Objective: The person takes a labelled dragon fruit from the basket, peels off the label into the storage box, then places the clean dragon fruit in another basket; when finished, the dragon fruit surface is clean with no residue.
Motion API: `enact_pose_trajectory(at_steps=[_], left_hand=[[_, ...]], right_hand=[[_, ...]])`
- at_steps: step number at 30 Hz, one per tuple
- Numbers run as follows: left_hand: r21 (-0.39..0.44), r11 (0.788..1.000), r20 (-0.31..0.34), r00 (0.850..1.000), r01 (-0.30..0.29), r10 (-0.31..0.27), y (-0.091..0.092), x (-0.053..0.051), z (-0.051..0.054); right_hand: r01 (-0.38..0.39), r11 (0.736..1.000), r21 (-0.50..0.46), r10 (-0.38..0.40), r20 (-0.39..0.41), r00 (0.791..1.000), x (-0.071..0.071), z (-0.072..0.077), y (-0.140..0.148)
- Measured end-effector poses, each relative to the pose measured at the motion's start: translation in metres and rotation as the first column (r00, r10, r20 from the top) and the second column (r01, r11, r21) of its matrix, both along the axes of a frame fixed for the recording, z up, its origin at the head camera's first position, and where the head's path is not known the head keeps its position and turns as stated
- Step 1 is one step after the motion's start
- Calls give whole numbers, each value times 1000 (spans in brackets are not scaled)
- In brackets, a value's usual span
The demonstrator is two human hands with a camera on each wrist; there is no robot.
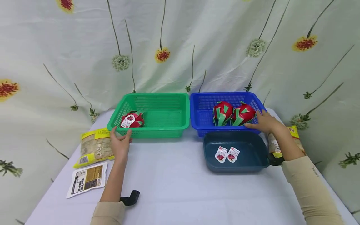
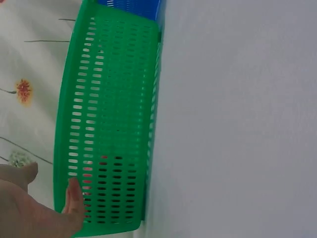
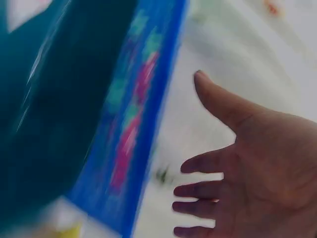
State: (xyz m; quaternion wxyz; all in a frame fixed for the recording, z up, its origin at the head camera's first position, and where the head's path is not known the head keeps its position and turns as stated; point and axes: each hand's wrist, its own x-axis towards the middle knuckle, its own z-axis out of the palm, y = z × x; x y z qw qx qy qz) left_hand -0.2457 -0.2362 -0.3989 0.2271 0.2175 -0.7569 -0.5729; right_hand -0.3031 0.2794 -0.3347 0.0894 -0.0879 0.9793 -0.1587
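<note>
In the head view the left hand (image 1: 121, 146) is at the front left corner of the green basket (image 1: 157, 132), fingers spread near its rim; contact cannot be told. Inside that basket lies one red dragon fruit (image 1: 136, 120) with a sticker on it. The right hand (image 1: 265, 122) hovers, fingers apart, by the right end of the blue basket (image 1: 205, 125), beside two red and green dragon fruits (image 1: 244, 114). The right wrist view has the right hand (image 3: 262, 168) with fingers extended and nothing in them. The left hand (image 2: 44, 208) shows beside the green basket (image 2: 111, 119) in the left wrist view.
A dark teal tray (image 1: 239, 168) holding two sticker labels (image 1: 232, 154) stands in front of the blue basket. Yellow bags lie at left (image 1: 97, 145) and right (image 1: 295, 132), the right one partly behind the arm. A white and brown packet (image 1: 87, 180) is at the left.
</note>
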Motion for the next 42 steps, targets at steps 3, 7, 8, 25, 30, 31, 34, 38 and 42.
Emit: enact_pose_trajectory(at_steps=[3,7,8,25,30,31,34,38,42], left_hand=[[230,971,-125,992,58,-30,2,-11,-6],[423,900,-304,952,106,31,6,-21,-7],[443,890,-331,942,109,49,6,-22,-6],[413,902,-519,847,129,117,7,-23,-30],[366,921,-541,835,130,97,12,-23,-34],[361,924,-541,835,126,98,13,-23,-34],[355,926,-540,837,128,92,15,-21,-34],[343,927,-558,827,153,70,15,-17,-30],[326,932,-569,820,159,59,14,-13,-26]], right_hand=[[-87,996,-9,85,-108,991,-3,12,-43],[-218,971,-101,186,-258,948,-14,22,-112],[-246,960,-135,198,-298,934,-19,22,-131],[-167,867,-470,47,-255,966,-66,-9,-401],[-128,866,-482,93,-96,991,-68,-24,-429],[-122,862,-492,105,-62,993,-68,-28,-433],[-110,847,-521,152,39,988,-72,-39,-444],[-124,828,-547,215,105,971,-79,-48,-455],[-116,774,-622,249,132,959,-81,-48,-461]])
